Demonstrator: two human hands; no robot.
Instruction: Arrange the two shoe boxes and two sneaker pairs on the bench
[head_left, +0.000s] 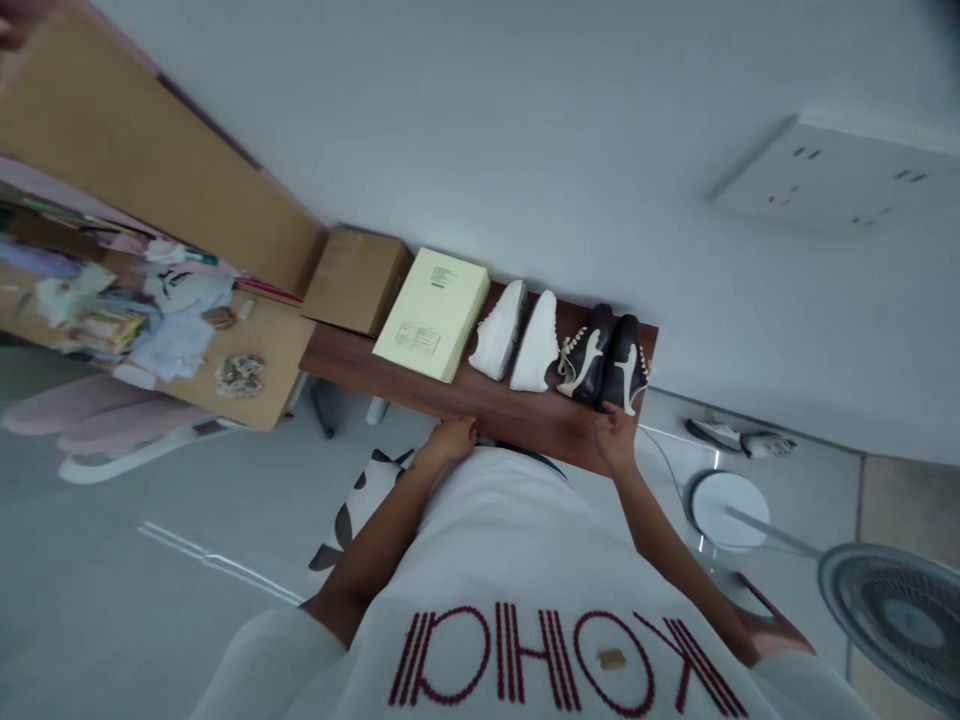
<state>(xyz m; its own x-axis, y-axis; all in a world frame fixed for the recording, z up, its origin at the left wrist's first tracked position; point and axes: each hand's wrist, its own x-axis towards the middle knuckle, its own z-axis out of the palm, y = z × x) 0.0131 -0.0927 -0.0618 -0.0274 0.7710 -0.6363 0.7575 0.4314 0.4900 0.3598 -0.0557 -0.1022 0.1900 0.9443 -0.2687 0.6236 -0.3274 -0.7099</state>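
Observation:
My left hand point(450, 438) rests on the front edge of a dark wooden bench point(517, 405), its fingers curled over the edge. My right hand point(615, 430) lies on the bench top with its fingers closed against the heel of a pair of black shoes with white stripes point(607, 360). A pair of white sneakers point(517, 335) stands just left of them. Further left lie a pale yellow box point(435, 312) and a brown cardboard box point(356, 278). My white shirt with red letters fills the bottom of the view.
A white wall with sockets point(832, 180) rises behind the bench. At the left, a large cardboard box point(142, 160) and a low table of clutter point(150, 320). A fan point(900, 615), a round white base point(724, 505) and a cable sit on the tiled floor at the right.

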